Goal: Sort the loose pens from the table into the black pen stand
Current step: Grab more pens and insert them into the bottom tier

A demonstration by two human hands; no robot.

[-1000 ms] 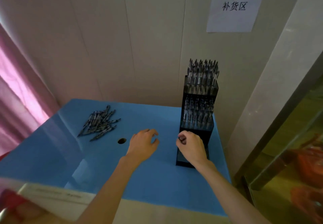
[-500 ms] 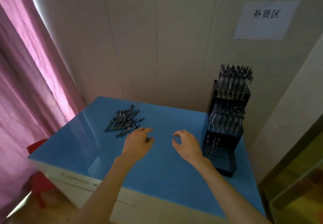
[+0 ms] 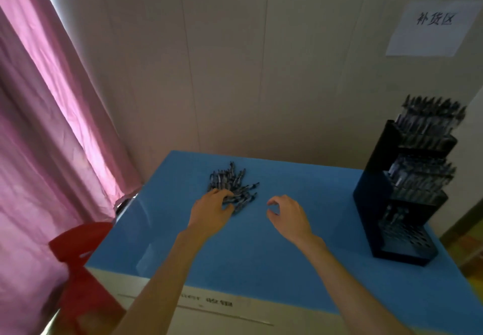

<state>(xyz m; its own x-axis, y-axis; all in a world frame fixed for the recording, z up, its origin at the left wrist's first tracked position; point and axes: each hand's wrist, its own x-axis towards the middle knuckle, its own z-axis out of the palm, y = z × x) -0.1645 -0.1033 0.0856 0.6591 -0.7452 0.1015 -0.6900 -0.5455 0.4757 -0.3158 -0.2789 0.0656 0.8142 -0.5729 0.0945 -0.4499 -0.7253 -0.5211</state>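
A heap of loose dark pens point(image 3: 232, 180) lies on the blue table top point(image 3: 261, 251), left of its middle. My left hand point(image 3: 211, 210) rests at the near edge of the heap, fingertips and thumb touching the nearest pens; no pen is lifted. My right hand point(image 3: 286, 215) hovers over bare blue surface just right of the heap, fingers loosely curled and holding nothing. The black tiered pen stand point(image 3: 379, 191) is at the table's right side. Its two upper tiers are packed with pens, and the lowest tier shows a few pens and many bare holes.
A pink curtain point(image 3: 52, 138) hangs at the left, with a red chair point(image 3: 78, 251) below it by the table's left edge. The wall behind carries a paper sign point(image 3: 433, 28). The table's front edge bears a label strip point(image 3: 209, 302).
The view swung left. My right hand left the stand's lowest tier and crossed toward the heap. My left hand travelled left to the pens and now touches them.
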